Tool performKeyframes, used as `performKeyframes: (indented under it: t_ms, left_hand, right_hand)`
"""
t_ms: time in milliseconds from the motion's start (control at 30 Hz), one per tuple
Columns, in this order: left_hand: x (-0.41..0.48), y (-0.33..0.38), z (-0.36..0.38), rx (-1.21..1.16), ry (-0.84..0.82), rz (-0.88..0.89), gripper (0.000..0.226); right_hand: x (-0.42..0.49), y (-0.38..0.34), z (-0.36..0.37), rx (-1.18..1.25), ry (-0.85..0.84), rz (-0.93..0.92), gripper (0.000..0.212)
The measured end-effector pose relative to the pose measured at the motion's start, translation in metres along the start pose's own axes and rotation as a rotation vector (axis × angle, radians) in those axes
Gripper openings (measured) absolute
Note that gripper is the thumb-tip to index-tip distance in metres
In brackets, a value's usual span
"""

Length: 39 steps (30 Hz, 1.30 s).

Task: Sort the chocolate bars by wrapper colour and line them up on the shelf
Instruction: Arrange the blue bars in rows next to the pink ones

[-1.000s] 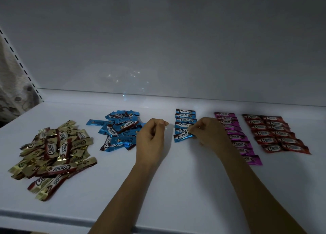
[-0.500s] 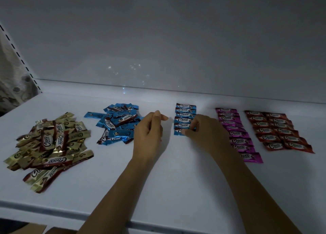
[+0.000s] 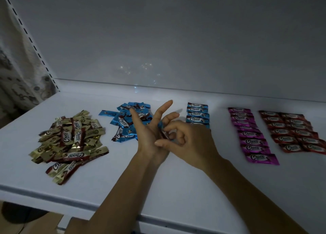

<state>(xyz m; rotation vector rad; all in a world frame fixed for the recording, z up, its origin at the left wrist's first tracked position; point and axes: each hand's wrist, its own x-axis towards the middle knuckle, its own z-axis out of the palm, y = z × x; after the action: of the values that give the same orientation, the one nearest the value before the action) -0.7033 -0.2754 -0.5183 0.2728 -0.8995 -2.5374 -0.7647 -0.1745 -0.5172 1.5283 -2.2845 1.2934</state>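
On the white shelf (image 3: 176, 189) lie a loose pile of gold bars (image 3: 70, 138) and a loose pile of blue bars (image 3: 128, 121). To the right run a short lined-up row of blue bars (image 3: 197, 114), a longer row of pink bars (image 3: 250, 135) and two rows of red bars (image 3: 289, 129). My left hand (image 3: 150, 131) is raised between the blue pile and the blue row, fingers spread, with a blue bar (image 3: 164, 130) against its palm. My right hand (image 3: 187, 140) pinches that bar between thumb and forefinger and hides the near end of the blue row.
A plain white back panel (image 3: 176, 40) rises behind the shelf. A slotted upright (image 3: 35, 47) stands at the left, with patterned cloth (image 3: 17, 78) beyond it. The shelf's front edge (image 3: 53, 191) runs across the bottom left.
My left hand has opened from a loose fist and spread its fingers. My right hand has left the blue row and moved left onto the blue bar in my left palm.
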Motion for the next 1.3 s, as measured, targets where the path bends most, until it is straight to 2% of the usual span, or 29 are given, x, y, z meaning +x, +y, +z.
performKeyframes:
  t_ms: [200,333,533,900,1033,1100,1167,1200,1300]
  left_hand:
    - [-0.003,0.003,0.004,0.017,0.016,-0.044,0.093]
    - [-0.002,0.002,0.004,-0.009,-0.008,-0.072,0.096]
    - [-0.001,0.001,0.007,-0.031,-0.037,-0.101,0.097]
    - [-0.002,0.0,0.006,0.016,-0.012,-0.107,0.093]
    - [-0.003,0.001,0.006,0.058,-0.074,-0.115,0.092]
    - [-0.001,-0.001,0.008,0.161,-0.06,-0.077,0.082]
    - [0.001,-0.009,0.009,0.362,-0.045,0.021,0.059]
    - [0.002,-0.013,0.009,0.44,-0.059,0.07,0.047]
    - [-0.002,-0.018,0.012,0.672,-0.028,0.204,0.013]
  right_hand:
    - [0.003,0.009,0.0,0.112,-0.053,0.081,0.016]
    - [0.005,0.009,0.0,0.197,-0.042,0.079,0.016]
    - [0.009,0.01,-0.004,0.471,-0.041,0.241,0.017]
    - [0.005,0.005,-0.003,0.498,-0.205,0.231,0.029]
    - [0.01,0.0,-0.009,0.468,-0.167,0.327,0.018]
    - [0.014,0.003,-0.018,0.627,-0.033,0.466,0.01]
    - [0.016,0.007,-0.027,0.859,0.107,0.576,0.011]
    - [0.017,0.01,-0.03,0.9,0.157,0.594,0.015]
    - [0.016,0.011,-0.033,0.779,0.186,0.623,0.016]
